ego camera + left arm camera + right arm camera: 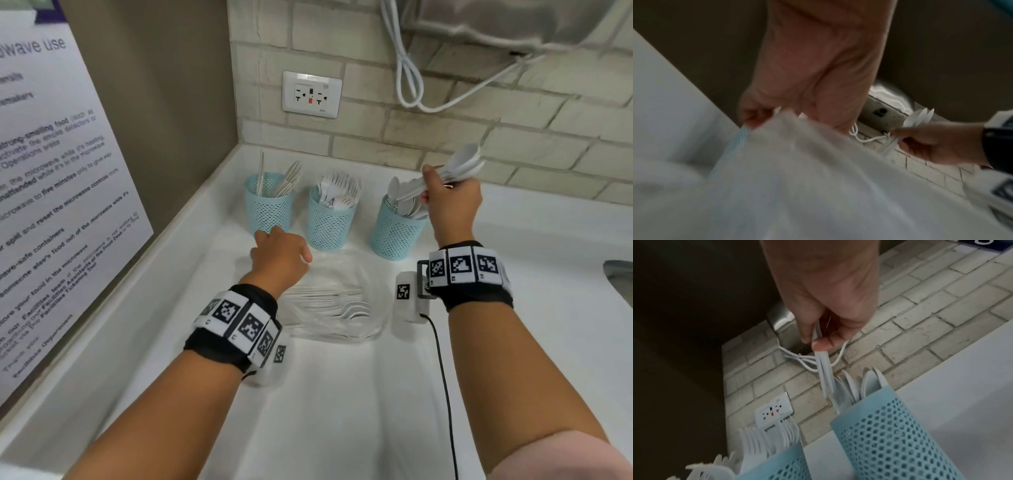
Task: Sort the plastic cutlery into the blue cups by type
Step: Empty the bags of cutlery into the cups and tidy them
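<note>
— Head view first: where do your hands sit?
— Your right hand is closed round a bundle of white spoons, bowls pointing up and away, handles angled down over the right blue cup, which already has spoons in it. Your left hand is lower, knuckles up, fingers bent, at the clear plastic bag lying on the white tabletop.
— Is the left one gripping the bag?
— The left wrist view (blurred) shows fingers pinching the bag's edge, so yes.
— And the other cups?
— The middle blue cup holds forks; the left blue cup holds knives. More forks lie inside the bag, just in front of the cups.
</note>
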Demonstrator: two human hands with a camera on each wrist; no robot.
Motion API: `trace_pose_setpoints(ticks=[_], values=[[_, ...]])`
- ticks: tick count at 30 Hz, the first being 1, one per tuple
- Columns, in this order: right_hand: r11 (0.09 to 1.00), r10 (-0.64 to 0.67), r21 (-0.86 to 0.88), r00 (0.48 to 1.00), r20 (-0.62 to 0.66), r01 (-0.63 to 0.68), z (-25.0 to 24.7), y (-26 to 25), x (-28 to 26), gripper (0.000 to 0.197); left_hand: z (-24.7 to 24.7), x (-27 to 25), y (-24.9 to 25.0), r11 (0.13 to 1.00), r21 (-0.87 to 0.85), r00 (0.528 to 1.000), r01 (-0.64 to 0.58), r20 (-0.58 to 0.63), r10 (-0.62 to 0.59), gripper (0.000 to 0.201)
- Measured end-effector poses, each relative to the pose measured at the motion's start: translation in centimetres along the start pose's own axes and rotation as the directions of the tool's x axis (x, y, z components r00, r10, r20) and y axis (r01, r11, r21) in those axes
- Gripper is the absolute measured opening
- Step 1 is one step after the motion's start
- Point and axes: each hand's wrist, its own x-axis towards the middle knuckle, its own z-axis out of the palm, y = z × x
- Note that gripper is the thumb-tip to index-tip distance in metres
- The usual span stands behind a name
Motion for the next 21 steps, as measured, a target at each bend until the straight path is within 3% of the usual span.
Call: trace_pose_setpoints(ticks=[2,4,9,15,18,21], values=[[0.997,-0.004,-0.071,0.999,0.046,0.007,0.4,0.6,0.0,0.028,-0.7,0.1,-0.1,0.992,0.124,0.988,0.035,0.148,-0.053,0.007],[0.989,0.005,-0.146,0.994,0.106,0.011,0.8,1.2,0.0,0.032,-0.9,0.3,-0.5,0.99,0.142,0.972,0.017,0.228,-0.05,0.016],[0.968,-0.011,-0.245,0.982,0.189,0.058,1.1,1.5,-0.1,0.036,-1.9,-0.2,-1.1,0.998,0.043,0.973,0.04,0.226,-0.049,0.03],[0.952,-0.183,-0.225,0.975,0.13,0.208,1.6,2.4,0.5,0.066,-2.2,-0.6,-1.1,0.996,-0.07,0.971,0.053,0.235,-0.035,0.033],[0.785,-0.246,-0.499,0.924,0.292,0.366,2.1,3.6,0.5,0.049,-2.2,-0.8,-1.1,0.995,-0.087,0.971,0.053,0.237,-0.031,0.033],[0.622,-0.143,-0.663,0.892,0.428,0.418,2.4,4.1,0.1,0.039,-2.2,-1.0,-1.1,0.996,-0.082,0.972,0.034,0.234,-0.014,0.035]])
